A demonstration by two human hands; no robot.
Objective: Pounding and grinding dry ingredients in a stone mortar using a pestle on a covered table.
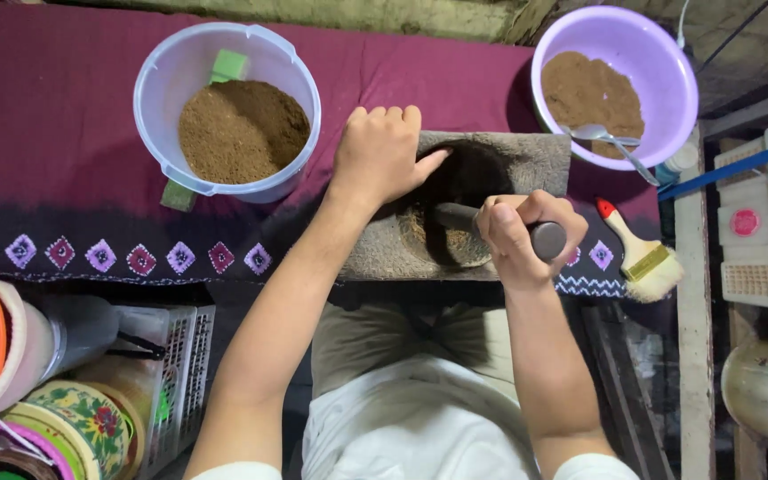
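A grey stone mortar [526, 160] sits on a maroon cloth in front of me, its hollow dark with brown powder at the bottom. My right hand [517, 233] is closed around a dark pestle [546, 238] whose tip reaches down into the hollow. My left hand [382, 153] rests on the mortar's left rim, fingers curled over the far edge and thumb pointing into the hollow.
A white bucket [157, 84] of brown powder stands at the back left. A lilac bowl [668, 62] with brown powder and a metal spoon [613, 140] is at the back right. A red-handled brush [637, 253] lies right of the mortar. Baskets and stacked plates sit at lower left.
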